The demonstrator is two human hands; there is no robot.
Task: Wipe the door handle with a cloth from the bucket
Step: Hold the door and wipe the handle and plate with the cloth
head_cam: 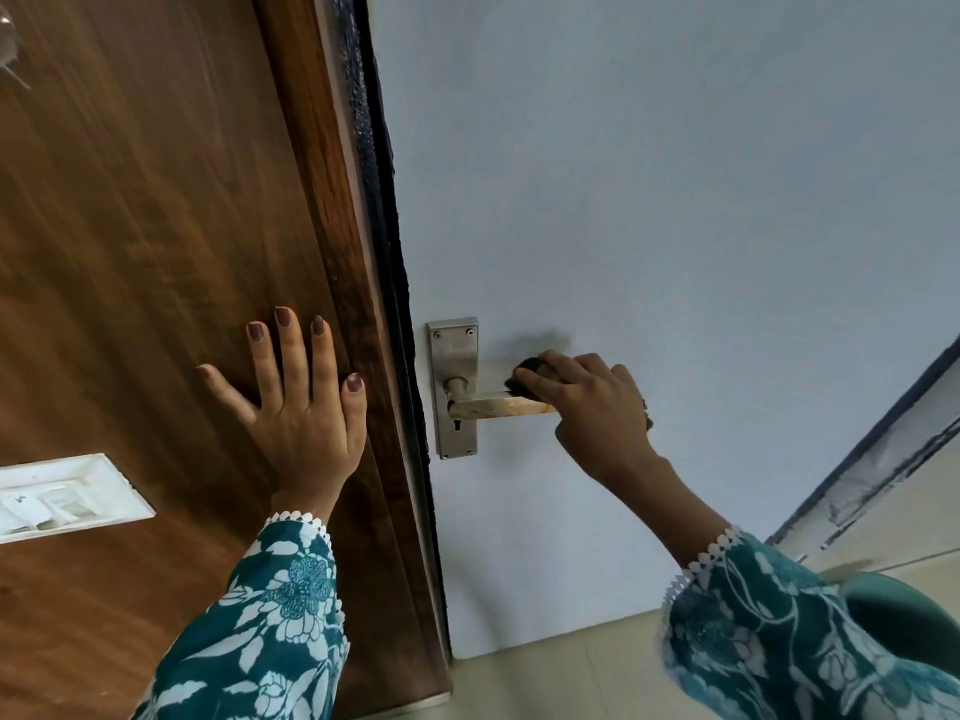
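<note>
R fingers (540, 379): curled tight round a dark cloth (530, 367), pressed on the outer end of the handle (493, 405).
R hand (597, 407): nearer the handle; wipe judged under way.
Handle: mounted on a steel plate (454, 350), pale door (675, 200); long axis level, bare part lies left of the fingers, twd the pivot.
L hand (298, 402): splayed wide, flat on brown panel (156, 252), nothing held.
Bucket: not seen.
</note>
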